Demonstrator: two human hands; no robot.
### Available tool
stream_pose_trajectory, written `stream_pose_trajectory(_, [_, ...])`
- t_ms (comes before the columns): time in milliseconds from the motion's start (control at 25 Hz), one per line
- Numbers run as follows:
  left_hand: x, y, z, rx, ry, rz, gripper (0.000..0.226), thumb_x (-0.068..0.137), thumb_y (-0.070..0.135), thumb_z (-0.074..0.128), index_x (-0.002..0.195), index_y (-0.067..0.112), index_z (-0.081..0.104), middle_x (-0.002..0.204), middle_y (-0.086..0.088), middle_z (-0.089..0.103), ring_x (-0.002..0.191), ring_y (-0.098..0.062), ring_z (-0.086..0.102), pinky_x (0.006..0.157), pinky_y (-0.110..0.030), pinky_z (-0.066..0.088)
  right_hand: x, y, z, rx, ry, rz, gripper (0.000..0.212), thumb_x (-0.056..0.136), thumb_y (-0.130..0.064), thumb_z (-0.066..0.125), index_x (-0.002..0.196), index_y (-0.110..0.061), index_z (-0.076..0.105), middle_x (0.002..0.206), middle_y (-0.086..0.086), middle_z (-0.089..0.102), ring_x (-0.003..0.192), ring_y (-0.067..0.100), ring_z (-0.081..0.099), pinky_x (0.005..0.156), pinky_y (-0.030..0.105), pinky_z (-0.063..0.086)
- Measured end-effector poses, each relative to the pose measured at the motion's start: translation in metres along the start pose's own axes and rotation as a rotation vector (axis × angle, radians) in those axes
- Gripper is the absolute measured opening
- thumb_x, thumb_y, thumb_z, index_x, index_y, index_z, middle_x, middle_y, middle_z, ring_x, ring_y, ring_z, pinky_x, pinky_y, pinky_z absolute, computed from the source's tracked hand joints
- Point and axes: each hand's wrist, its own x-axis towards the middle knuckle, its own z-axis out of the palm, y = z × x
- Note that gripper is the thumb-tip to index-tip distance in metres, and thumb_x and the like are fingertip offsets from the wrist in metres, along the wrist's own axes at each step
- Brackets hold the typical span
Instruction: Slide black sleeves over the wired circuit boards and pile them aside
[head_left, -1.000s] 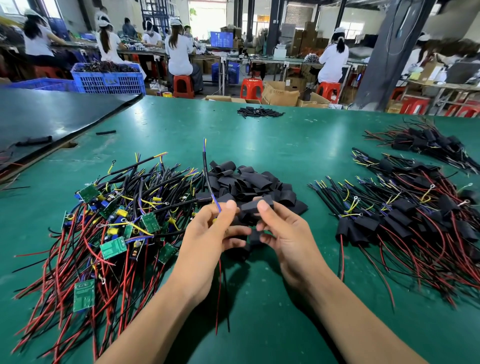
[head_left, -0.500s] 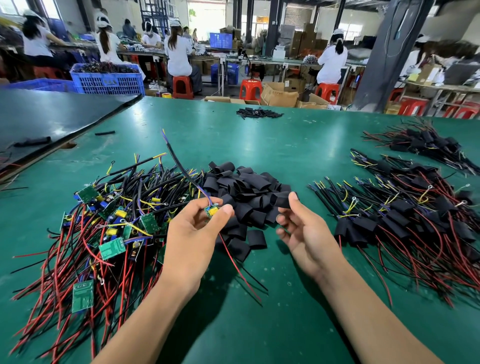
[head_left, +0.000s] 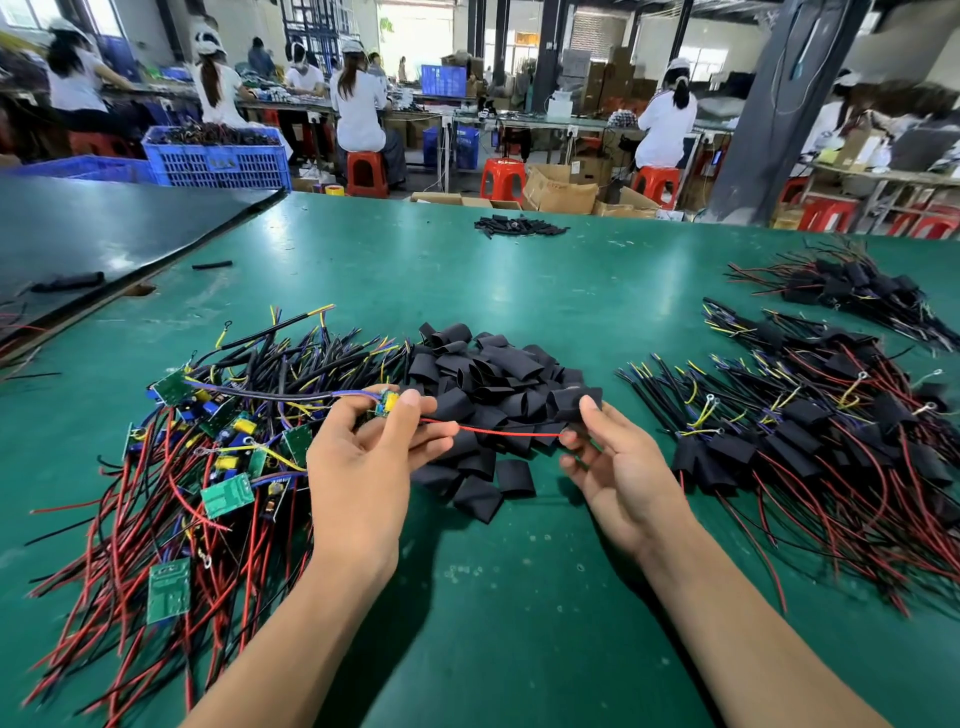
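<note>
Board (head_left: 387, 404) in left hand (head_left: 363, 467); black sleeve (head_left: 571, 402) in right hand (head_left: 618, 467)

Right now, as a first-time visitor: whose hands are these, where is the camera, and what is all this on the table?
No machine: a person works bare-handed, filmed by a camera worn on their head, looking down. On the green table lie three heaps: bare green circuit boards with red and black wires at left, loose black tube sleeves in the middle, sleeved boards at right. The left hand pinches one small wired board; its thin red wire runs to the right hand, which pinches a black sleeve.
</note>
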Motion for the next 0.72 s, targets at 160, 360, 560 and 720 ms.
stream_pose_trajectory(160, [0.0025,0.0014,-0.0018,-0.009,0.043,0.004,0.010,0.096,0.011,0.063,0.095,0.005,0.055,0.087,-0.017,0.075,0.075,-0.034,0.075,0.063,-0.027,0.059,0.0004,-0.0017,-0.0027,-0.024,-0.022,-0.043,0.005,0.087,-0.020,0.064,0.091,-0.020,0.066,0.072,-0.004,0.060,0.060,0.007,0.054,0.055,0.019,0.042])
stream_pose_trajectory(360, [0.0027,0.0034,-0.0008,-0.025,0.058,0.003,0.012,0.096,0.011,0.063,0.100,0.003,0.054,0.085,-0.016,0.075,0.075,-0.033,0.075,0.063,-0.026,0.058,-0.0002,-0.0042,-0.0032,-0.069,-0.046,-0.087,0.021,0.097,-0.010,0.055,0.097,-0.018,0.074,0.072,-0.003,0.065,0.060,0.006,0.056,0.057,0.019,0.041])
stream_pose_trajectory(560, [0.0027,0.0053,0.0005,-0.039,0.057,-0.013,0.020,0.096,0.011,0.063,0.107,-0.002,0.053,0.089,-0.020,0.074,0.075,-0.032,0.075,0.063,-0.026,0.058,-0.0017,-0.0026,-0.0027,-0.106,-0.127,-0.101,0.025,0.097,-0.008,0.054,0.096,-0.019,0.076,0.078,-0.004,0.068,0.065,0.007,0.058,0.061,0.020,0.040])
stream_pose_trajectory(720, [0.0033,0.0061,-0.0004,-0.057,0.050,-0.015,0.037,0.097,0.011,0.061,0.119,-0.014,0.045,0.082,-0.013,0.075,0.074,-0.032,0.074,0.063,-0.027,0.058,-0.0012,-0.0028,-0.0050,-0.158,-0.166,-0.100,0.026,0.096,-0.009,0.055,0.095,-0.021,0.078,0.080,0.000,0.068,0.065,0.008,0.058,0.063,0.021,0.041])
